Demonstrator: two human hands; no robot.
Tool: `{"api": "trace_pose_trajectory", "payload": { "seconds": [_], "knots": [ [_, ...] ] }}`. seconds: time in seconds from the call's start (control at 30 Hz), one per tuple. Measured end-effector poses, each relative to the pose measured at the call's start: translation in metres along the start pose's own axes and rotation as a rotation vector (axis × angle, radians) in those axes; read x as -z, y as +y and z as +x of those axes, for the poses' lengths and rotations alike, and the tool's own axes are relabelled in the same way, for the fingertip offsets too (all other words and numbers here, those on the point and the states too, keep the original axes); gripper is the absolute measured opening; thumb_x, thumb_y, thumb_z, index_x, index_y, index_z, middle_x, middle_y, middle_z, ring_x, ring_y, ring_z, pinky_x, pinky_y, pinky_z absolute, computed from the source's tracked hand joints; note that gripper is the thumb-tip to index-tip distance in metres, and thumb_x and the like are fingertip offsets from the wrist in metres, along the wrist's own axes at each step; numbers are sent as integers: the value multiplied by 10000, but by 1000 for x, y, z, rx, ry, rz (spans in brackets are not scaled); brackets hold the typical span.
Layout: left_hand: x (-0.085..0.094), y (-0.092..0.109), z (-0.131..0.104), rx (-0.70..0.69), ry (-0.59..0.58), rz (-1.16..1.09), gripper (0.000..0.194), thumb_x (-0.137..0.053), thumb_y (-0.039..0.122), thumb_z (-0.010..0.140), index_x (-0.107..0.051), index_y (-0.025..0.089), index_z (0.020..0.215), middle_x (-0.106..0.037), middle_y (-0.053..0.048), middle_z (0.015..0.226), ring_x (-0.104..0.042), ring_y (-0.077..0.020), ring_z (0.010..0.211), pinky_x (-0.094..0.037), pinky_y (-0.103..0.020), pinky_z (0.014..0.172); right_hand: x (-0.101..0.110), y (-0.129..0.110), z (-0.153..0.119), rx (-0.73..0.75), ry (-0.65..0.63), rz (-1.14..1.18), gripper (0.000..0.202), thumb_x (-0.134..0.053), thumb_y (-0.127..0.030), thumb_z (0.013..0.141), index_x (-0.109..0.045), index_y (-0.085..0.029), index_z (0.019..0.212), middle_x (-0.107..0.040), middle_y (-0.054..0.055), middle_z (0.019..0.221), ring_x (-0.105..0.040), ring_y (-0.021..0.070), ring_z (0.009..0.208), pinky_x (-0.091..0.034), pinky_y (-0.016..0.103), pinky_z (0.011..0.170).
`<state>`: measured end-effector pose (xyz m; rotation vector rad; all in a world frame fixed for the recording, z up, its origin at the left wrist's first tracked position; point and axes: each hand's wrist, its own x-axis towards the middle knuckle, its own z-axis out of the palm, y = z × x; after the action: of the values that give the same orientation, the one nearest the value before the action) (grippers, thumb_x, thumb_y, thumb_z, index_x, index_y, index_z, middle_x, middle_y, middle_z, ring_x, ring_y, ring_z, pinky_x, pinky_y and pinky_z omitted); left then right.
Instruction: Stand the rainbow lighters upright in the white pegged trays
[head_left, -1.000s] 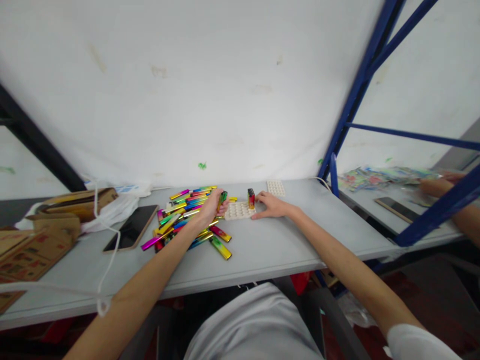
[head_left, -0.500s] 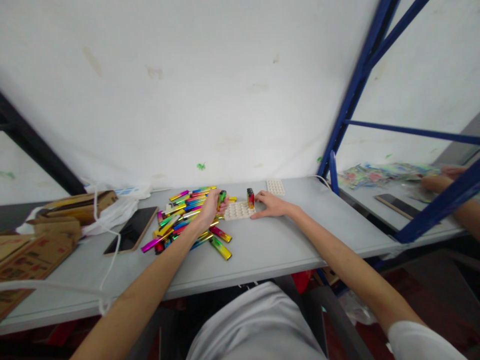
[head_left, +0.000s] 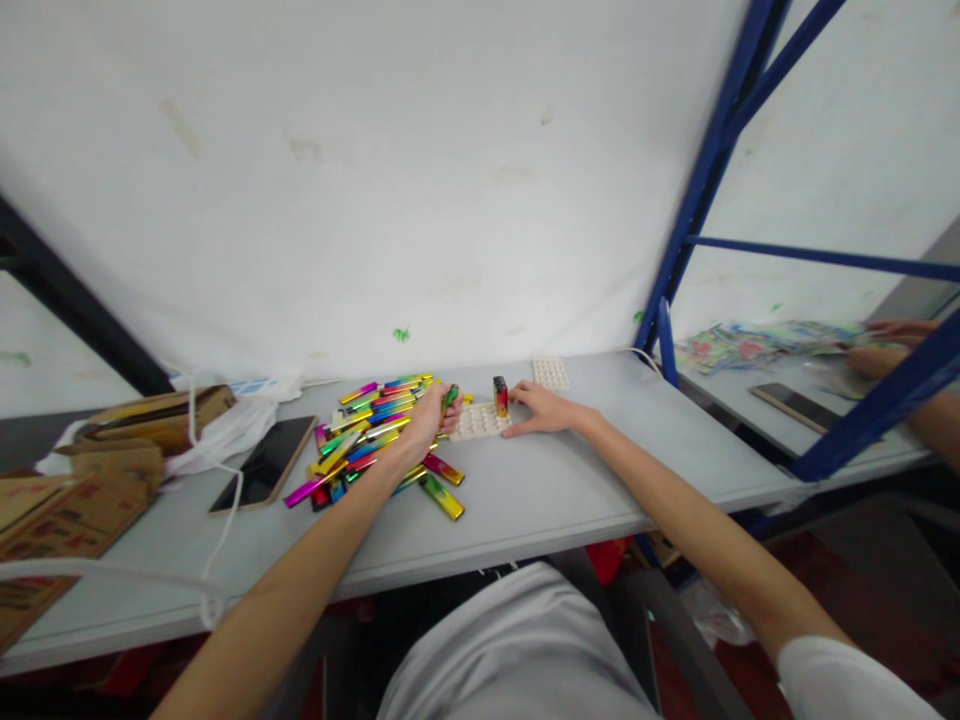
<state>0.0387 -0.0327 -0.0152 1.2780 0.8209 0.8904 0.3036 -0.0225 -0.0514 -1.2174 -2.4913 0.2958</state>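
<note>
Left fingers: a shiny green lighter (head_left: 450, 397) is gripped by the left hand (head_left: 436, 412).
Right fingers: the white pitted tray (head_left: 480, 421) is touched at its edge by the right hand (head_left: 543, 409).
Beside right fingertips: red-and-yellow metallic lighters (head_left: 501, 397) are stood upright in the tray.
Around left wrist: multicoloured metallic lighters (head_left: 442, 496) are heaped.

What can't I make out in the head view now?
- Lower end of the green lighter: head view, hidden by the left hand.
- Cells of the nearer white tray: head view, too small to count.
- Details of the co-worker's hand: head view, blurred.
- Left end of the cardboard box: head view, cut off by the edge.
</note>
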Motion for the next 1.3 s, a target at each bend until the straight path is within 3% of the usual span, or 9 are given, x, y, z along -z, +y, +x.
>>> {"api": "trace_pose_trajectory", "payload": {
  "seconds": [0.17,0.3,0.47,0.6,0.77,1.07,1.17,1.3],
  "knots": [
    [-1,-1,0,-19,-32,-31,321,-494,500,871,-475,207,739,-373,60,576,-282,-84,441,-246,-183,402,0,0,0,5,16,-1,716,-834,-613,791,-667,-111,1274,-630,167,1186,-615,309,1050,-509,419,957],
    [-4,-6,0,-148,-15,3,274,-632,458,821,-496,221,852,-525,51,662,-405,-99,471,-379,-213,431,-1,-1,1,23,24,-1,703,-833,-616,791,-678,-108,1252,-637,159,1162,-617,303,1034,-508,412,946],
    [-9,-13,9,-395,95,338,365,-715,503,827,-703,170,975,-696,-50,918,-649,-180,831,-563,-264,670,-1,-1,1,28,38,2,691,-842,-615,782,-686,-115,1232,-640,146,1122,-614,299,1012,-509,408,927],
    [-12,-19,10,-503,-2,498,445,-718,511,857,-760,152,1118,-735,-103,1039,-686,-223,903,-611,-325,734,-1,0,2,54,36,0,647,-840,-595,796,-689,-131,1221,-640,127,1107,-610,292,1018,-498,402,937],
    [-16,-28,9,-622,-37,766,348,-633,420,960,-749,166,1167,-766,-116,1110,-726,-232,965,-619,-374,870,-1,0,2,49,42,-10,644,-848,-598,783,-699,-135,1205,-642,120,1079,-607,293,1000,-493,397,912],
    [-24,-21,15,-652,-86,1140,221,-526,244,1025,-666,170,1178,-753,-113,1072,-714,-253,999,-553,-396,929,-1,0,2,58,31,4,642,-843,-586,793,-694,-131,1220,-641,131,1119,-606,302,1044,-490,407,948],
    [-29,-23,17,-613,-94,1174,207,-503,221,1032,-642,162,1172,-740,-121,1073,-705,-254,992,-540,-389,913,-3,2,2,56,34,15,657,-844,-585,791,-687,-128,1236,-641,137,1123,-607,305,1044,-493,413,950],
    [-30,-27,20,-572,-59,1122,185,-546,240,1017,-637,180,1166,-729,-70,923,-699,-239,887,-520,-356,861,-5,5,2,49,38,10,637,-846,-574,794,-690,-137,1232,-638,131,1118,-612,299,1034,-493,410,958]
  ]
}}
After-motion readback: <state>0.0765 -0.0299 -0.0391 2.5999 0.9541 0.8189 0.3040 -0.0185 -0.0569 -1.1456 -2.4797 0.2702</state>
